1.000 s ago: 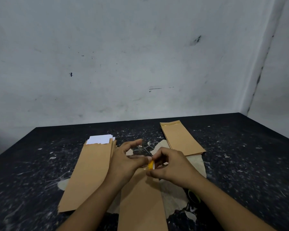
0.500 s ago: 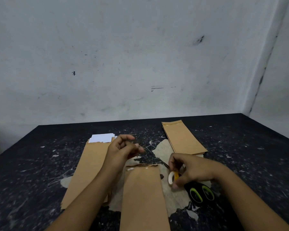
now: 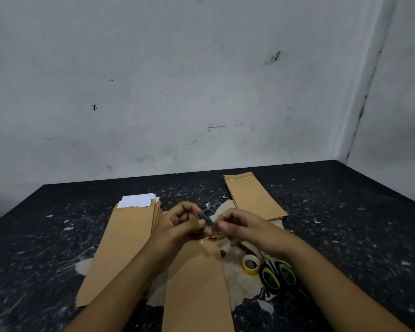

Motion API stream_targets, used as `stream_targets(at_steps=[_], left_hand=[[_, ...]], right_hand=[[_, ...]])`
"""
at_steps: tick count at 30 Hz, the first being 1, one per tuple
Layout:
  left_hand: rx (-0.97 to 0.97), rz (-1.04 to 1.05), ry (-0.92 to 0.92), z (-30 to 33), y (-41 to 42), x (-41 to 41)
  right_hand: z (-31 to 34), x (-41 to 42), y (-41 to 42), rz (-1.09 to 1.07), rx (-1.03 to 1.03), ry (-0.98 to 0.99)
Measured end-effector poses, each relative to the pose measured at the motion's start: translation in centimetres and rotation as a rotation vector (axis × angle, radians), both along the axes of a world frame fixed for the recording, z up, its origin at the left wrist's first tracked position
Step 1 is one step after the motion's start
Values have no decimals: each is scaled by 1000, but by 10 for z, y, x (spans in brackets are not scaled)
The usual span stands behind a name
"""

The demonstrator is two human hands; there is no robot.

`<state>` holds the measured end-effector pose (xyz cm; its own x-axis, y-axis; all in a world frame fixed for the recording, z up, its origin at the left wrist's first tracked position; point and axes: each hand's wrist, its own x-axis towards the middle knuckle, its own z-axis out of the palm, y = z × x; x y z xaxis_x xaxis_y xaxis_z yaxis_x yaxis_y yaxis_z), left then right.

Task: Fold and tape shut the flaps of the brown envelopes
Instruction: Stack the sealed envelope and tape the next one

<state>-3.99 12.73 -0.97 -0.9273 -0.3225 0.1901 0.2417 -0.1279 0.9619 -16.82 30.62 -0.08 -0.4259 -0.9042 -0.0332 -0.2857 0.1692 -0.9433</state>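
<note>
On the left of the black, paint-flecked table [image 3: 58,248] lies a stack of brown envelopes [image 3: 120,250], long edges running away from the camera, with white paper sheets [image 3: 138,201] sticking out of the far open ends. Just right of the stack, the left hand [image 3: 177,224] hovers with its fingers curled, thumb and forefinger pinching one end of a short strip of clear tape [image 3: 207,220]. The strip is faint and blurred, so its exact edges are hard to make out. Below both hands, in the middle, a single brown envelope [image 3: 197,283] lies flat, its far end directly under the fingertips; whether its flap is folded over cannot be told. It rests partly on a pale worn patch [image 3: 237,288] of the tabletop. The right hand [image 3: 244,226] is likewise curled, pinching the other end of the tape, close to the left hand. Near the right forearm, a small roll of yellow-cored tape [image 3: 249,264] sits on the patch, touching black scissors with green-lined handles [image 3: 277,275]. Farther back on the right lies a second stack of brown envelopes with folded ends [image 3: 254,197].
</note>
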Motion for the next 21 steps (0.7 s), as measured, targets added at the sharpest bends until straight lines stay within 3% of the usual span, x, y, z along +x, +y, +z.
stream_targets(at_steps=[3,10,13,16,21], left_hand=[[-36,-28,6,-3,-2,0],[-70,0,-8,3,-9,3],[-229,24,-32,7,-13,5],[-439,81,-132,13,-22,7],[-614,55,-358,11,-38,10]], right_hand=[[-8,10,-13,26,-107,-308],[-7,5,-14,-85,-237,-414],[-4,4,-13,-112,-251,-365],[-3,2,-12,-166,-215,-197],[6,2,-25,-215,21,95]])
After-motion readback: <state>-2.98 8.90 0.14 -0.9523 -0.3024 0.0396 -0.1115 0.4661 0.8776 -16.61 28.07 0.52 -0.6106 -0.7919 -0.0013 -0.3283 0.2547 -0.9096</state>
